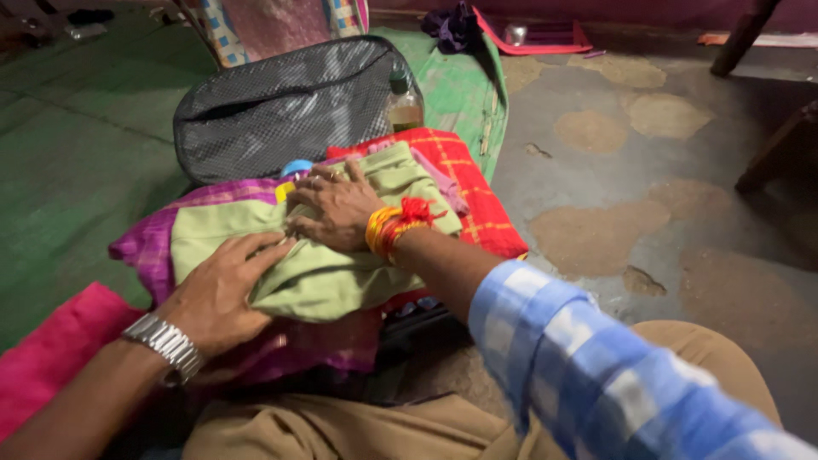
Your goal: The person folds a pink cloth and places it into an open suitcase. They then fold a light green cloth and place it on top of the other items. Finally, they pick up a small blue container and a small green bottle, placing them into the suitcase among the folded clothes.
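Note:
A pale green folded cloth (332, 273) lies on top of a pile of clothes, over a purple cloth (145, 247) and a red checked cloth (477, 196). My left hand (221, 294), with a metal watch at the wrist, presses flat on the near left part of the green cloth. My right hand (336, 209), with orange and red threads around the wrist, rests palm down on the upper part of the same cloth, fingers spread. Neither hand grips anything.
A dark dotted bag (290, 106) lies open behind the pile on a green mat (77, 162). A glass bottle (405, 102) stands beside the bag. A pink cloth (51, 349) lies at the near left. Patchy grey floor (648, 196) spreads to the right.

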